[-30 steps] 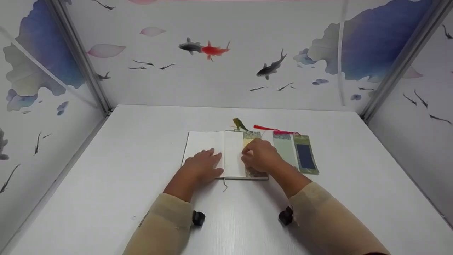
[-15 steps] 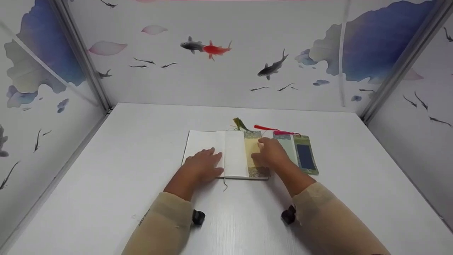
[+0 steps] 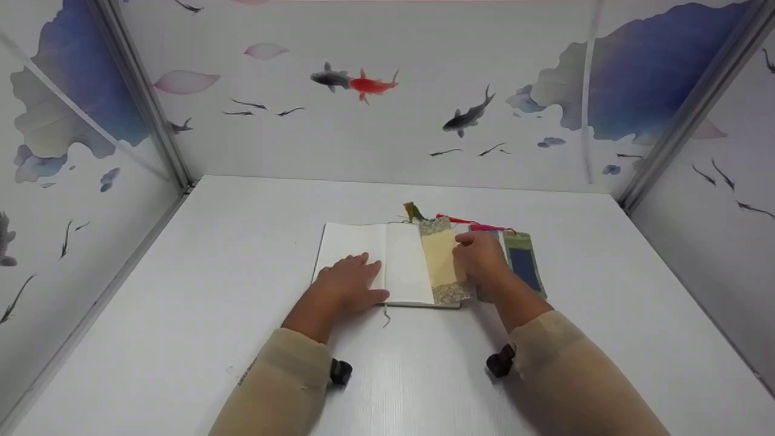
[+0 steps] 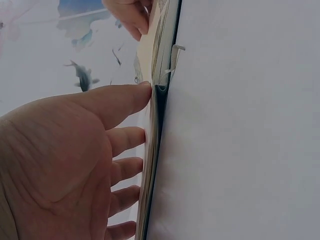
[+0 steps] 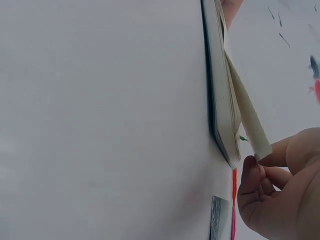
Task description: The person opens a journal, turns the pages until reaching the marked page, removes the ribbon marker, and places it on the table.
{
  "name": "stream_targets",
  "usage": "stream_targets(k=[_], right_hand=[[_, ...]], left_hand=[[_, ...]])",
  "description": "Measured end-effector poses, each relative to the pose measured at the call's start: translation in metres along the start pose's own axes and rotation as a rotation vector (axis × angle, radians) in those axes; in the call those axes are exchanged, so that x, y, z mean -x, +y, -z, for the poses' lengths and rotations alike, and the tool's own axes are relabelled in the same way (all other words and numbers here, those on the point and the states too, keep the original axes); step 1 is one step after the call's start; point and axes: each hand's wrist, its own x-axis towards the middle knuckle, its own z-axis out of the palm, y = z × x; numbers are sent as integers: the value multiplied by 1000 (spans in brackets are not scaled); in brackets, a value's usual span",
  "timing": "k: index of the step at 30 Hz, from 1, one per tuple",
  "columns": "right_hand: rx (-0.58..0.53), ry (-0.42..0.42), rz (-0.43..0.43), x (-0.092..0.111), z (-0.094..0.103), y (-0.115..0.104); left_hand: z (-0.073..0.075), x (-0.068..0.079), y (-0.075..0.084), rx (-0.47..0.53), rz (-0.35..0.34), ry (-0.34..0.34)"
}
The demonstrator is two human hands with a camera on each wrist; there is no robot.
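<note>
An open notebook (image 3: 407,266) with blank white pages lies on the table. My left hand (image 3: 348,281) rests on its left page, fingers spread; in the left wrist view, the thumb and fingertips touch the paper. Over the right page lies a cream bookmark (image 3: 445,254) with patterned ends, tilted and partly raised. My right hand (image 3: 482,257) pinches its right edge between thumb and fingers, which the right wrist view shows up close. A green tassel (image 3: 414,212) lies at the bookmark's top end.
Right of the notebook lies a green bookmark with a dark blue panel (image 3: 522,266). Another bookmark beside it is mostly hidden by my right hand. Red tassels (image 3: 487,227) lie above them. A ribbon (image 3: 386,316) hangs from the notebook's lower edge. Printed walls (image 3: 387,145) enclose the white table.
My right hand has moved right, drawing the cream bookmark's right side outward and up, so that it tilts and shifts right on the page. The left hand has stayed in place.
</note>
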Motion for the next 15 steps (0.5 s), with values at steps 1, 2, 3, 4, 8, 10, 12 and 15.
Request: stream_targets(k=[1,2,3,4,8,10,12,15], right_hand=[[-13,3,3,-1,2,1],[-22,8,2,-2,4,2],[-36,11,6,-3,6,3],[-54,15,8,-3,9,4],[-173,15,-24,-4,25,6],[-229,16,-43,-5,36,9],[-259,24,-64,-7,49,12],[-267,52,-87,-12,68,20]], left_hand=[[0,0,0,0,-1,1],[0,0,-1,0,-3,2],[0,0,-1,1,-5,1],[0,0,-1,2,-9,2],[0,0,-2,-1,-23,-1],[0,-1,-3,-6,-27,-3],[0,-2,-3,-14,-27,-3],[0,-2,-3,-21,-22,-7]])
